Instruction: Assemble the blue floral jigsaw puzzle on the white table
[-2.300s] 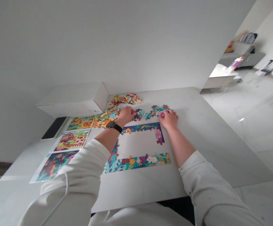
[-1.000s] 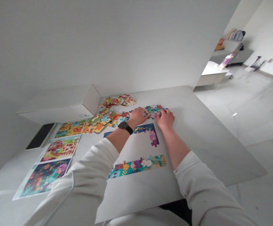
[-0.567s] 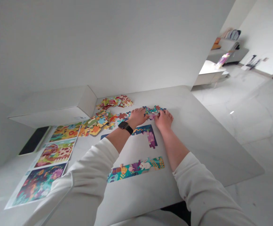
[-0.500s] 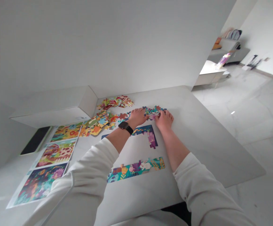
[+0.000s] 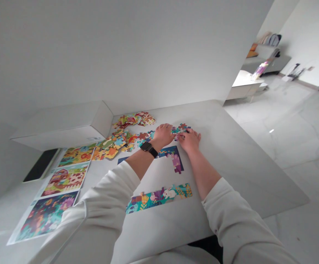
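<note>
1. over the top strip of the jigsaw border (image 5: pixel 166 154), our left hand (image 5: pixel 162 135) lies palm down with its fingers curved, their tips at the edge of a small cluster of joined jigsaw pieces (image 5: pixel 181 129); we cannot tell whether it grips anything.
2. our right hand (image 5: pixel 190 141) sits just beside it, its fingers (image 5: pixel 181 135) bent onto the same cluster, which lies between the hands, just beyond the border. whether they pinch a piece, we cannot tell.
3. a black smartwatch (image 5: pixel 147 147) circles our left wrist, and a white sleeve (image 5: pixel 230 216) covers each forearm.
4. done so far: the top strip turns down at the right through a purple creature piece (image 5: pixel 176 163), and a separate bottom strip with a white rabbit (image 5: pixel 159 196) lies below it. our left forearm (image 5: pixel 140 161) hides the left side, so we cannot tell whether the outline closes there.
5. not yet joined: the cluster, a loose heap of pieces (image 5: pixel 111 143) and a second heap (image 5: pixel 134 119). only an outline shows so far.
6. farther out, three printed picture sheets (image 5: pixel 66 175) and a white box (image 5: pixel 62 126) share the white marble table (image 5: pixel 258 165).
</note>
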`<control>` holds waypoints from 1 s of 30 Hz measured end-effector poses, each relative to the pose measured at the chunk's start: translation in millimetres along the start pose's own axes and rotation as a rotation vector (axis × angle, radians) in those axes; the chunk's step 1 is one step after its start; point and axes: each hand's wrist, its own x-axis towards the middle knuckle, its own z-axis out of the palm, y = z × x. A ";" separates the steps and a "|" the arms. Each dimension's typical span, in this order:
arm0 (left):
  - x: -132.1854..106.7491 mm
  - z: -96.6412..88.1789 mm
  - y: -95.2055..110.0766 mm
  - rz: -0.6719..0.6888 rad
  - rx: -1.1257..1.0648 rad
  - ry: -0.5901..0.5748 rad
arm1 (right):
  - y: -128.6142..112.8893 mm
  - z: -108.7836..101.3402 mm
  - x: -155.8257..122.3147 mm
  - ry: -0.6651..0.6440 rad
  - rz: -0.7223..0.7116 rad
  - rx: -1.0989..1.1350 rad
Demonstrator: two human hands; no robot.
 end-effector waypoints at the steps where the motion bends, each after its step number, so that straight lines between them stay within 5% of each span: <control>1: 1.5 1.3 0.4 0.026 -0.020 -0.014 | 0.1 0.9 0.7 -0.002 -0.004 0.013; 8: 9.3 10.0 -1.3 0.047 -0.109 -0.044 | 5.9 7.9 7.9 0.117 0.073 0.127; 14: 6.9 13.4 -5.2 0.071 -0.100 -0.021 | 39.8 -5.9 20.4 0.227 0.208 0.184; 30: -6.2 17.5 -7.6 0.310 -0.187 -0.075 | 61.4 -9.6 31.9 0.100 0.181 0.152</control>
